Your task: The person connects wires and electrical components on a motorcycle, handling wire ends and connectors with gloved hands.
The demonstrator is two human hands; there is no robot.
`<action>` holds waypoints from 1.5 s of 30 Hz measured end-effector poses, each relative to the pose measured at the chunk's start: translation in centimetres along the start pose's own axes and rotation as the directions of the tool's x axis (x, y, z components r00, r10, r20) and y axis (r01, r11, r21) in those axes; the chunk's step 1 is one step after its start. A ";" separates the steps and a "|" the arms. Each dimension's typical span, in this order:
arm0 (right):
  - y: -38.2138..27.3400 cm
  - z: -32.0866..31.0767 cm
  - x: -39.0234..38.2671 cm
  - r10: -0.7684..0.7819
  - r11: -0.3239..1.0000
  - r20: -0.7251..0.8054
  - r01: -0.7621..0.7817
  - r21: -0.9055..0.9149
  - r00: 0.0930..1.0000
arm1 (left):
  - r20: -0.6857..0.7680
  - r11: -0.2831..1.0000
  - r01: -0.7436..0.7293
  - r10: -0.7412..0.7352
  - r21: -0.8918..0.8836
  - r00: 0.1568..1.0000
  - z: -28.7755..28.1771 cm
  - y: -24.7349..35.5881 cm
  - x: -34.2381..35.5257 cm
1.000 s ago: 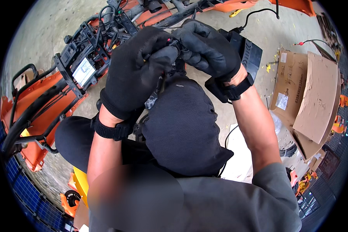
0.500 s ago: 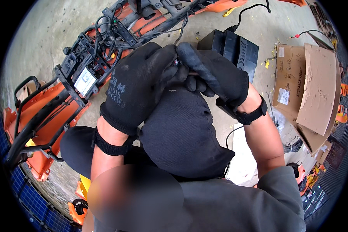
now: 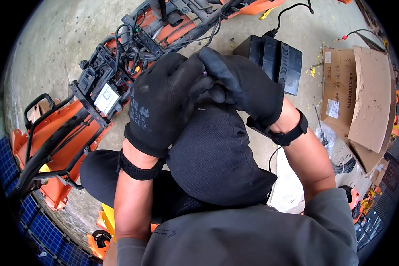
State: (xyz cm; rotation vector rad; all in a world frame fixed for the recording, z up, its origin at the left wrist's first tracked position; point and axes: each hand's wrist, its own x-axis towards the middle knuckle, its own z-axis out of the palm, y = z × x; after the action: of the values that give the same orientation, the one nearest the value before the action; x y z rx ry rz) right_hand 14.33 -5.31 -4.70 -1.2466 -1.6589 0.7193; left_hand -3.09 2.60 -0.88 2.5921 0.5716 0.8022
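My left hand (image 3: 164, 95), in a black work glove, is closed with its fingertips pinched together above my raised knee. My right hand (image 3: 248, 84), gloved the same way, meets it there, thumb and fingers pressed against the left fingertips. Whatever lies between them is mostly hidden; only a tiny reddish-white spot shows at the pinch. A thin black cable (image 3: 212, 33) drops from the machine frame toward the fingers, and its lower end disappears behind the gloves. Just beyond both hands stands the orange and black vehicle frame (image 3: 135, 46), with wiring and connectors exposed.
A black box with a handle (image 3: 270, 60) stands on the floor beyond my right hand, a cable plugged into it. Farther right lies an opened cardboard carton (image 3: 361, 97). Orange body panels (image 3: 57, 146) and a black tube frame are at left, near blue grid panels (image 3: 44, 226).
The whole view has shifted slightly, so surroundings sit farther right. Both hands stay pinched together above the knee, with the fingers slightly rearranged.
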 end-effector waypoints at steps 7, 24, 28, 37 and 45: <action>-1.1 0.7 0.6 -0.065 0.996 -0.144 0.074 0.053 0.987 | -0.147 0.997 0.051 -0.058 -0.051 0.987 0.4 0.2 -0.3; -0.5 -1.8 0.7 0.172 0.980 0.161 -0.153 -0.125 0.972 | 0.286 0.933 0.238 -0.159 -0.270 0.945 -1.6 -2.5 -1.2; -1.5 -1.3 1.4 0.248 0.964 0.100 -0.236 -0.119 0.963 | 0.310 0.979 -0.043 0.105 -0.201 0.945 -1.3 -4.3 -1.7; -0.8 -3.8 1.3 0.058 0.958 -0.052 -0.070 -0.277 0.997 | 0.122 0.934 -0.253 0.290 -0.252 0.949 0.7 -5.2 -0.7; -3.9 -4.2 -2.1 0.470 0.882 -0.283 -0.432 0.187 0.836 | 0.592 -0.218 0.556 -0.175 -0.802 0.786 5.2 -4.0 1.8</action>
State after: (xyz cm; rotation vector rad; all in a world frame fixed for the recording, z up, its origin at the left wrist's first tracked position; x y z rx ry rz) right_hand 16.63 -8.80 -0.30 -1.5997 -1.0456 0.8279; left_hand 0.32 5.76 -5.87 0.8458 0.3520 0.2987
